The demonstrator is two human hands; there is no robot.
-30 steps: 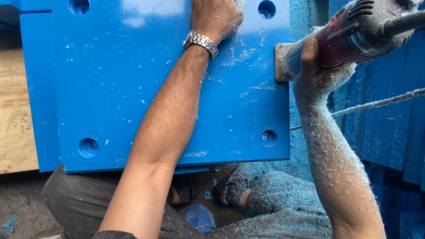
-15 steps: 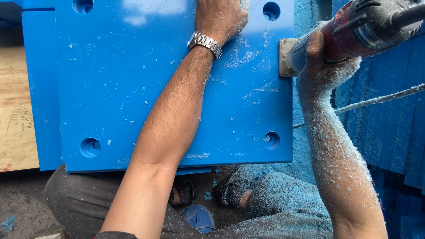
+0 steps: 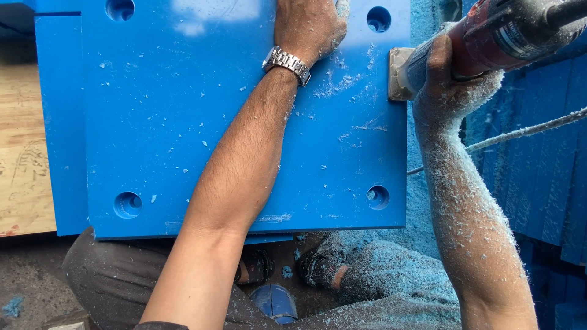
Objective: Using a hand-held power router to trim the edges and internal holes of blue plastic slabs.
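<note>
A thick blue plastic plate (image 3: 183, 122) with a round hole near each corner lies flat in front of me. My left hand (image 3: 309, 27), with a metal watch on the wrist, presses flat on the plate's far part. My right hand (image 3: 449, 73), coated in pale blue shavings, grips a red and grey power router (image 3: 489, 36). The router's square base (image 3: 400, 73) sits against the plate's right edge, near the far right hole.
A second blue plate (image 3: 58, 122) sticks out under the first on the left, over a plywood board (image 3: 24, 153). Stacked blue plates (image 3: 544, 153) stand at the right. A dusty cord (image 3: 526, 131) crosses there. Shavings (image 3: 391, 269) heap over my legs below.
The router and my right hand have slid a little nearer along the plate's right edge. My left hand stays pressed on the plate.
</note>
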